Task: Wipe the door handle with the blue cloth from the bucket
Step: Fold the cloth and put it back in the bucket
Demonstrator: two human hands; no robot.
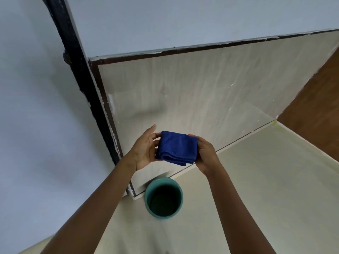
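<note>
Above the round teal plastic bucket [163, 197], left hand [145, 150] and right hand [206, 153] pinch the folded blue microfibre cloth [176, 147]; loosening either grip risks it unfolding or dropping.

The floor [256, 180] is pale and smooth, a creamy colour. A thin dark line runs across it where two big tiles meet. A round green bucket [163, 197] stands right on the floor, close to that line and near the bottom corner of the dark door frame [80, 74]. The bucket stands up straight and looks dark inside. Off to the right the floor turns brown
</note>
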